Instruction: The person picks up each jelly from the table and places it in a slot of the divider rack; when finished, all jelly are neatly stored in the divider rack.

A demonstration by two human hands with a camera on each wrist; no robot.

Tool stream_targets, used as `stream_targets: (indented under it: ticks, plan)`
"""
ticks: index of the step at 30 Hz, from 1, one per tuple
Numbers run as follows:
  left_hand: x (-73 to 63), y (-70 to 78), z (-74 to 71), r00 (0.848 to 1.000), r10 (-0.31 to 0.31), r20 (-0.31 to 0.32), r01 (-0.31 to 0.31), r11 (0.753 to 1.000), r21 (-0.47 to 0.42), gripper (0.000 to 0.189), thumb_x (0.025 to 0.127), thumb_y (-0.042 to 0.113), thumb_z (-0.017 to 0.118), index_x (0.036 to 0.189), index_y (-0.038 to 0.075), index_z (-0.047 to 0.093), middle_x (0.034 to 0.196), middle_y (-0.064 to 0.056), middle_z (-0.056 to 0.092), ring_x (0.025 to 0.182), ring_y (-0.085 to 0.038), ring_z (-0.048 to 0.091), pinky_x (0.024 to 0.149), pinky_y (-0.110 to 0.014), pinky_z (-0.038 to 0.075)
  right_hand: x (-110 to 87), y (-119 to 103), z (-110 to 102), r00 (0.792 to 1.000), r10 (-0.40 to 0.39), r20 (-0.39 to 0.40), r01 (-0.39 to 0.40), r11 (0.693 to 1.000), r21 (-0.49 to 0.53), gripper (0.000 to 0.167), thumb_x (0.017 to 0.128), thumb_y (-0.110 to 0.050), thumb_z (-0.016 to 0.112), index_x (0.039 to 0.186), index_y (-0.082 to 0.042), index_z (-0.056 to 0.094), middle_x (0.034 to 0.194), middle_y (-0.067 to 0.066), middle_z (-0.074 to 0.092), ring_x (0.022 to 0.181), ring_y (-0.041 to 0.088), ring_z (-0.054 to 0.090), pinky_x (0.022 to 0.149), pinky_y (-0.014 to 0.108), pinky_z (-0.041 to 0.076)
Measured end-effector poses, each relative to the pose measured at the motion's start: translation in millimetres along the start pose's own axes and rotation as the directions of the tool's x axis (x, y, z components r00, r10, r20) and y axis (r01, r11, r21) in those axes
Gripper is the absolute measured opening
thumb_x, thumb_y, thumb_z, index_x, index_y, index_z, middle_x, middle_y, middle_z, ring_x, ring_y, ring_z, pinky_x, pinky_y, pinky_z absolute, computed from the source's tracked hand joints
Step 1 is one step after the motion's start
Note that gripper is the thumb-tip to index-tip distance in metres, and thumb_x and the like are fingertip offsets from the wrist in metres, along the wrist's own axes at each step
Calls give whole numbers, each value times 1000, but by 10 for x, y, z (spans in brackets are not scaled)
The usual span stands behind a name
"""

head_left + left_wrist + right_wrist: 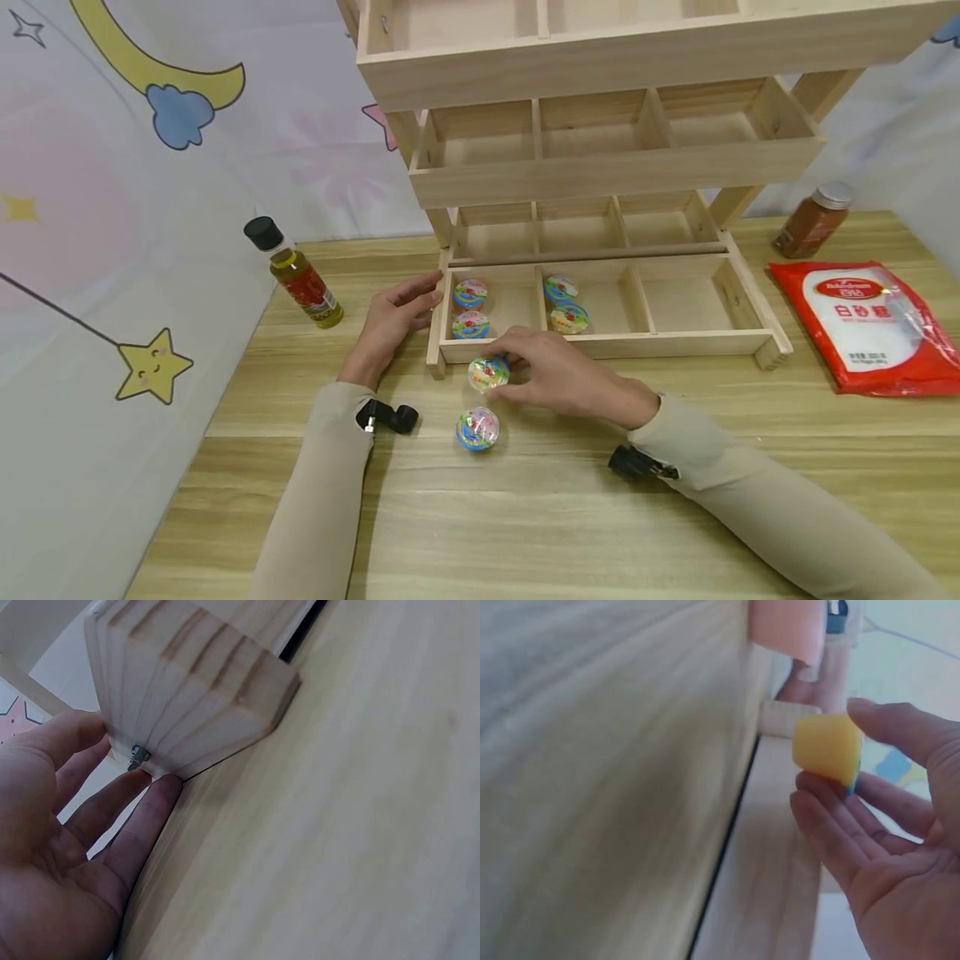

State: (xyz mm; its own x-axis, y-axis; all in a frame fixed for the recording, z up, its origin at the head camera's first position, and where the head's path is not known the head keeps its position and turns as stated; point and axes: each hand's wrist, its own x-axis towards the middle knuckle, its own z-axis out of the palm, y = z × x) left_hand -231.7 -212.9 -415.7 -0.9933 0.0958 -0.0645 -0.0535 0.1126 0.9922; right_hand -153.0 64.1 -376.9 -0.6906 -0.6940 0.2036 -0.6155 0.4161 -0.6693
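Head: right hand [555, 371] pinches a yellow-lidded jelly cup [488, 375] just in front of the left end of the bottom tray [697, 345]; a pink-lidded cup [477, 428] sits on the table [525, 517], nearer the person. Two cups [470, 325] in the left compartment, two more [570, 318] in the middle one. Left hand [397, 321] rests at the rack's left end, fingers loose. Step in hand looks like carrying the held cup at the tray front; middle seems the better match by lid colour. Left wrist: fingertips touch the wooden end piece [195, 675] beside a screw [139, 757], no cup in that hand. Right wrist: thumb and fingers grip the yellow cup, base toward the table, apparently lifted. Next move likely calls for keeping it level, clearing the front rail, then letting go.
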Motion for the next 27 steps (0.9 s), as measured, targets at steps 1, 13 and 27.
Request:
stream_targets:
  ticks: [1,13,27]
  plan:
    - [2,-1,5,1000,-1,0,1,1000,0,46,106,21,70,150,8,62,150,-10,60,131,-25,61,91,-28,61,-4,-10,-18,1000,2,-7,-2,1000,8,45,90,-15,88,129,0,71,118,7,71,101,18,72,90,32,59]
    - [-3,-12,6,1000,-5,-1,5,1000,-13,45,106,19,70,150,9,62,151,-9,60,132,-24,60,92,-28,60,-69,-7,-366,991,45,-124,-33,995,98,44,88,-4,88,127,5,70,118,12,70,103,26,71,95,35,60]
    - [5,-11,-9,1000,-1,7,2,999,-35,46,106,18,70,150,7,62,152,-12,59,133,-25,60,92,-27,60,-277,220,-846,962,174,-209,-162,984,76,45,92,-8,86,132,2,69,119,12,70,107,26,67,99,43,57]
